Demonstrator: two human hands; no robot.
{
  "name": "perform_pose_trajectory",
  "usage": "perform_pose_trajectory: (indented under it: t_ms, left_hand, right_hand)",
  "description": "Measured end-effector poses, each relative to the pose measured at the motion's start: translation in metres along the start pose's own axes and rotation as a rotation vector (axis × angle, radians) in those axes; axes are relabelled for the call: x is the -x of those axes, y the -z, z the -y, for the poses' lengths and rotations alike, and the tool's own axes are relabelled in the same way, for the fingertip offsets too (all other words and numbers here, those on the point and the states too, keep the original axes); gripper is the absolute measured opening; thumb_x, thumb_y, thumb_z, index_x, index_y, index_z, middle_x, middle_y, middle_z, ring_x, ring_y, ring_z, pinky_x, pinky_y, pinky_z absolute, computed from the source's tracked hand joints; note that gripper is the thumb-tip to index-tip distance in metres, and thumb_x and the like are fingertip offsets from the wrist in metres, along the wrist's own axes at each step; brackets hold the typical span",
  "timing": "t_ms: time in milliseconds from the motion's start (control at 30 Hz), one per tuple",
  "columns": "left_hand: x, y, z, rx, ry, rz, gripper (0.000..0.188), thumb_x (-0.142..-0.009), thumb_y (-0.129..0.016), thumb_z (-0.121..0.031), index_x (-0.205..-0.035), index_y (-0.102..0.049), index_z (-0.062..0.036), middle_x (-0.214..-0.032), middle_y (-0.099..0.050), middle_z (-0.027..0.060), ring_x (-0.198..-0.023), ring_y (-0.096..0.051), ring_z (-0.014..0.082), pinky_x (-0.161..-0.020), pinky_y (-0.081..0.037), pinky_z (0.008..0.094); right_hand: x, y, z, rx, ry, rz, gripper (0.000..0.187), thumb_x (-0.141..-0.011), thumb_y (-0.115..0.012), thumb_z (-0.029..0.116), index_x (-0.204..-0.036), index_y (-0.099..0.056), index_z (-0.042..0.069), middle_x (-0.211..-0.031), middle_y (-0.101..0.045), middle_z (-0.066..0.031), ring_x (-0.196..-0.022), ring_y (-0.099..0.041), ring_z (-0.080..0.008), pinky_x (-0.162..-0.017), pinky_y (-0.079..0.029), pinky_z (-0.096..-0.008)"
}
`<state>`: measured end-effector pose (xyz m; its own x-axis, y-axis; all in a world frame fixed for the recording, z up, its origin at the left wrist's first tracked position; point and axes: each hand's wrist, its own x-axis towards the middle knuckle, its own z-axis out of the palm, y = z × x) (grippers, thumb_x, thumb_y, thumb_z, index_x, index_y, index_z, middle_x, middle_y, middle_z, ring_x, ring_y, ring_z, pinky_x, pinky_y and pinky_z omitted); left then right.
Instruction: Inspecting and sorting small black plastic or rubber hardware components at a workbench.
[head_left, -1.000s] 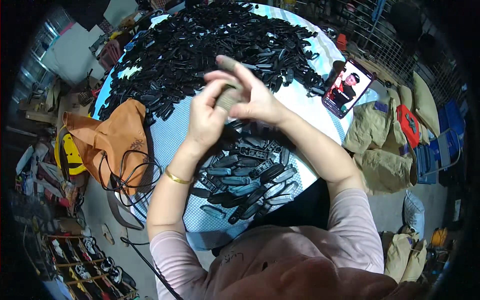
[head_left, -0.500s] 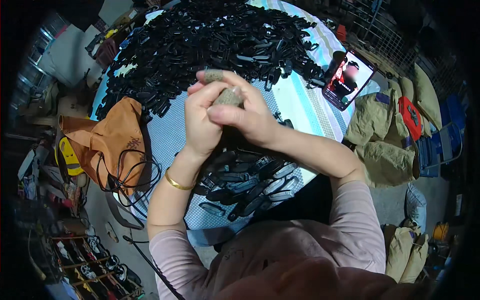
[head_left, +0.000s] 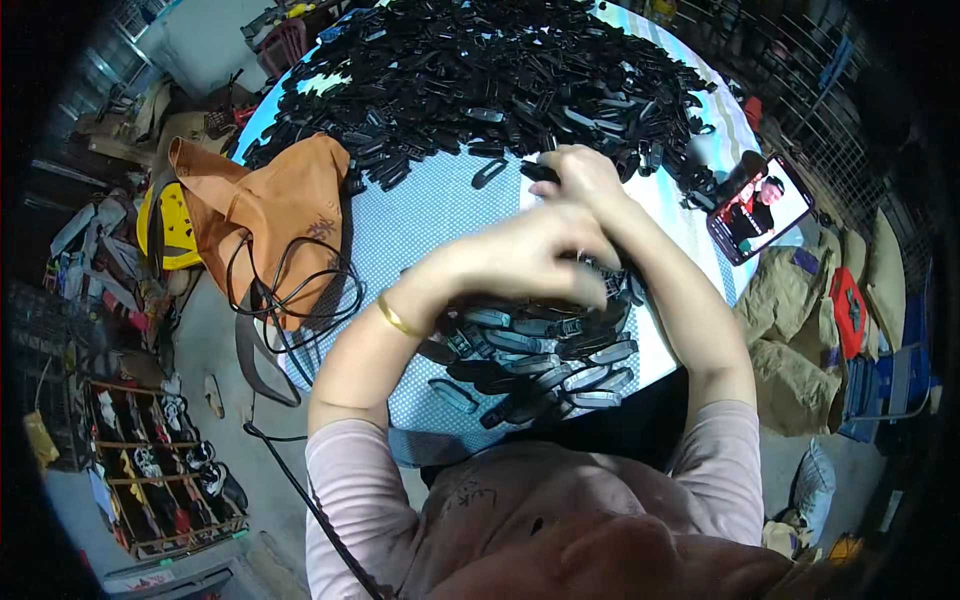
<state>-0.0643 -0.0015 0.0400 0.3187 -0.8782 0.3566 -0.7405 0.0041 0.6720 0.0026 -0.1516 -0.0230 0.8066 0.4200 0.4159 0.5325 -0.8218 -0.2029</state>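
Note:
At the near edge of the large pile, my right hand [head_left: 583,180] is stretched forward, its thumb and fingers closed around a small elongated black plastic piece [head_left: 537,172]. My left hand [head_left: 560,255] passes above a nearer heap of similar black pieces [head_left: 520,345], some with greyish faces. Motion smears its fingers, and I cannot see anything held in them. A gold bangle circles my left wrist. One loose black piece [head_left: 489,174] lies just left of my right hand. The large pile [head_left: 440,90] covers the far part of the table.
A dotted, striped cloth covers the table [head_left: 420,220]. An orange-brown bag [head_left: 290,200] with a looped black cable [head_left: 290,285] sits at the left edge. On the right stands a lit phone [head_left: 760,210], with tan sacks [head_left: 800,370] beyond. A shoe rack [head_left: 165,470] stands lower left.
My clasped hands have come apart. The right hand has reached to the big pile's edge, while the left has moved right and nearer, over the smaller heap. The whole view has shifted.

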Motion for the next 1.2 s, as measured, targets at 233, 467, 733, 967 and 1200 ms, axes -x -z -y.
perform_pose_trajectory:
  t_ms: [233, 467, 733, 967, 1200]
  left_hand:
    - [0.043, 0.054, 0.099, -0.599, 0.529, -0.542, 0.024, -0.078, -0.056, -0.008, -0.1, -0.062, -0.0034, -0.1, -0.061, 0.0142, -0.094, -0.057, 0.0261, -0.082, -0.045, 0.0327]
    - [0.037, 0.051, 0.119, -0.66, 0.566, -0.362, 0.032, -0.071, -0.058, -0.008, -0.103, -0.06, -0.0033, -0.095, -0.057, 0.0147, -0.095, -0.051, 0.0312, -0.084, -0.041, 0.0378]
    - [0.042, 0.048, 0.113, -0.757, 0.597, -0.467, 0.027, -0.069, -0.062, -0.01, -0.094, -0.063, -0.0019, -0.087, -0.06, 0.0163, -0.083, -0.058, 0.0304, -0.074, -0.046, 0.0368]
    - [0.03, 0.057, 0.095, 0.838, 0.699, -0.878, 0.015, -0.083, -0.059, -0.012, -0.095, -0.055, -0.0023, -0.08, -0.058, 0.0036, -0.067, -0.058, 0.0114, -0.059, -0.049, 0.0193]
    - [0.011, 0.041, 0.064, 0.896, 0.481, -0.722, 0.027, -0.084, -0.055, -0.009, -0.109, -0.051, 0.002, -0.097, -0.06, 0.012, -0.08, -0.062, 0.017, -0.071, -0.052, 0.0255]
  right_hand:
    - [-0.006, 0.009, 0.013, -0.028, 0.029, 0.067, 0.026, -0.067, -0.065, 0.025, -0.081, -0.064, 0.003, -0.08, -0.061, -0.0138, -0.084, -0.059, -0.0296, -0.073, -0.049, -0.039]
    - [-0.018, 0.006, 0.027, -0.162, 0.386, 0.008, 0.028, -0.075, -0.06, 0.011, -0.102, -0.059, 0.008, -0.096, -0.06, -0.006, -0.091, -0.052, -0.0247, -0.079, -0.045, -0.0345]
    - [-0.018, -0.009, 0.028, -0.108, 0.341, 0.038, 0.035, -0.072, -0.06, 0.014, -0.107, -0.054, 0.01, -0.083, -0.058, -0.0122, -0.083, -0.058, -0.0297, -0.071, -0.048, -0.0406]
    - [-0.017, 0.019, 0.008, -0.408, 0.111, -0.369, 0.035, -0.07, -0.06, 0.01, -0.105, -0.055, 0.005, -0.081, -0.06, -0.0098, -0.069, -0.061, -0.0213, -0.061, -0.049, -0.0311]
    - [-0.013, 0.034, 0.018, -1.468, -0.356, -0.251, 0.022, -0.084, -0.059, 0.015, -0.099, -0.055, -0.001, -0.079, -0.061, -0.0068, -0.064, -0.061, -0.0117, -0.056, -0.05, -0.0217]
